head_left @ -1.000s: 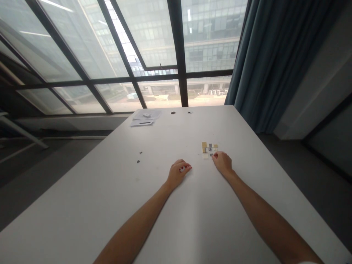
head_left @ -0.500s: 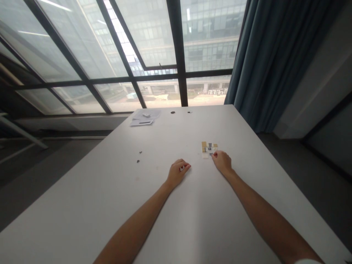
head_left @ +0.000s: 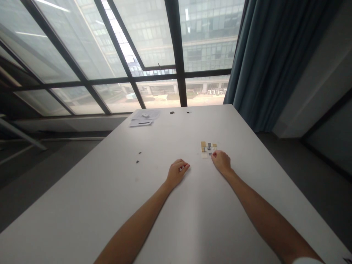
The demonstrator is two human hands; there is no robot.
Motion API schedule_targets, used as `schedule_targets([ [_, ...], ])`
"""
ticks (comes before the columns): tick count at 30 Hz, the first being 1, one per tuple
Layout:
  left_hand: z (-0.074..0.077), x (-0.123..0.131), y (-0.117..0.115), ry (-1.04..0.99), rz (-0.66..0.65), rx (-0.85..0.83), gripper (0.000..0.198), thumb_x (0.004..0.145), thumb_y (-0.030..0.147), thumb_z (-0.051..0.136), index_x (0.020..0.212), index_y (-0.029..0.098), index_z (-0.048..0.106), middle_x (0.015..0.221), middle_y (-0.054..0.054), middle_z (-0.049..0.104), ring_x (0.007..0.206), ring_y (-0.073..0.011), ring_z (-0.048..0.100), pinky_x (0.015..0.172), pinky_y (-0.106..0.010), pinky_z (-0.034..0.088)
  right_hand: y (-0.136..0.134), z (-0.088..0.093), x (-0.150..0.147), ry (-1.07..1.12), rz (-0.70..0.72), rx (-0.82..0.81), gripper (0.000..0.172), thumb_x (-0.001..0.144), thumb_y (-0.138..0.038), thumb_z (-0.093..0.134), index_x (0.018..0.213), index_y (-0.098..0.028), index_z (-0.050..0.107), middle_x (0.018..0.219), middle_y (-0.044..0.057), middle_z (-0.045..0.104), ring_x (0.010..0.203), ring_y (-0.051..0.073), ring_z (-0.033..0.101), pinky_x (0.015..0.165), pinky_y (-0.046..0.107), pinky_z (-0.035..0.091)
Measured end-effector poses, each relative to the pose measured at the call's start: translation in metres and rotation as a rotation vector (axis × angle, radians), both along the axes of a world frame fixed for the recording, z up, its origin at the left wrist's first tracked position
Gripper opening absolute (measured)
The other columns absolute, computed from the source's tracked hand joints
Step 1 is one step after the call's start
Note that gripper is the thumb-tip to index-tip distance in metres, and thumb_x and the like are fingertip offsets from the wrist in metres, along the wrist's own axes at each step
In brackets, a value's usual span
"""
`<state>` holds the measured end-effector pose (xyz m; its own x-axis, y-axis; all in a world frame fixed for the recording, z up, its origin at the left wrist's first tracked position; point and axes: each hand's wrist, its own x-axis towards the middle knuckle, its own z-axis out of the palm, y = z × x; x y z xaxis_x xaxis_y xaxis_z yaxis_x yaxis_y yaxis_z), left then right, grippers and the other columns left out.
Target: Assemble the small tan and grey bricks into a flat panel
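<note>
Small flat patchwork of yellow, grey and white squares (head_left: 209, 149) on the white tabletop (head_left: 170, 135), right of centre. Right hand (head_left: 221, 160) at its near right corner; left hand (head_left: 176, 172) nearer, farther left. Both: fingers curled, tips close together; whether either grips anything cannot be told.

The white tabletop (head_left: 176, 227) carries loose paper sheets (head_left: 137, 124) at its far left corner; along the far edge sit a dark round spot (head_left: 172, 112), disc or hole unclear, and a small dark-and-white item (head_left: 188, 112); left of centre, two small dark bits (head_left: 138, 161); right of centre, a cluster of flat yellow, grey and whitish pieces (head_left: 209, 149).
</note>
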<state>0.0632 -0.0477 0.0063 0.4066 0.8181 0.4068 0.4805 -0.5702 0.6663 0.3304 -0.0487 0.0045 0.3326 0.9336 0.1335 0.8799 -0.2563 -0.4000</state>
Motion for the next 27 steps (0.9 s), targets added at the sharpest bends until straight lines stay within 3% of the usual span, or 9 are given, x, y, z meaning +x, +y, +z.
schedule_targets([
  [9, 0.002, 0.001, -0.003, 0.004, 0.009, -0.021, 0.038, 0.098, 0.042, 0.050, 0.084, 0.017, 0.075, 0.077, -0.005, 0.063, 0.071, -0.0143, 0.054, 0.063, -0.026, 0.040, -0.010, 0.017, -0.005, -0.047, 0.030, -0.006, 0.028, 0.095, -0.028, 0.050, 0.085, -0.017, 0.073, 0.088, 0.011, 0.072, 0.078, 0.020, 0.065, 0.066, 0.027, 0.038],
  [14, 0.004, 0.002, -0.004, -0.009, 0.004, -0.009, 0.035, 0.098, 0.035, 0.049, 0.083, 0.018, 0.075, 0.076, -0.004, 0.064, 0.071, -0.0138, 0.054, 0.065, -0.025, 0.040, -0.024, 0.026, -0.035, -0.006, 0.296, 0.112, 0.029, 0.096, -0.029, 0.048, 0.079, -0.018, 0.069, 0.086, 0.007, 0.071, 0.077, 0.016, 0.061, 0.068, 0.025, 0.037],
  [19, 0.002, 0.003, -0.003, 0.094, -0.011, -0.040, 0.032, 0.096, 0.029, 0.050, 0.078, 0.018, 0.073, 0.076, -0.003, 0.064, 0.068, -0.0133, 0.054, 0.065, -0.025, 0.040, -0.038, 0.016, -0.066, 0.019, 0.551, 0.096, 0.022, 0.097, -0.027, 0.051, 0.088, -0.021, 0.070, 0.090, 0.003, 0.070, 0.082, 0.015, 0.063, 0.075, 0.024, 0.039],
  [23, 0.001, 0.005, -0.003, 0.235, -0.048, -0.039, 0.032, 0.095, 0.032, 0.051, 0.072, 0.019, 0.070, 0.075, -0.002, 0.063, 0.070, -0.0142, 0.056, 0.067, -0.026, 0.039, -0.040, 0.007, -0.070, 0.029, 0.630, 0.033, 0.021, 0.098, -0.030, 0.052, 0.105, -0.024, 0.070, 0.100, 0.003, 0.070, 0.083, 0.014, 0.064, 0.075, 0.023, 0.041],
  [27, 0.002, 0.006, -0.005, 0.276, -0.043, -0.037, 0.033, 0.096, 0.033, 0.050, 0.072, 0.020, 0.068, 0.075, -0.002, 0.062, 0.072, -0.0150, 0.056, 0.068, -0.027, 0.039, -0.037, 0.004, -0.064, 0.028, 0.663, 0.028, 0.019, 0.096, -0.029, 0.054, 0.104, -0.024, 0.071, 0.098, 0.002, 0.069, 0.082, 0.015, 0.064, 0.076, 0.023, 0.041],
])
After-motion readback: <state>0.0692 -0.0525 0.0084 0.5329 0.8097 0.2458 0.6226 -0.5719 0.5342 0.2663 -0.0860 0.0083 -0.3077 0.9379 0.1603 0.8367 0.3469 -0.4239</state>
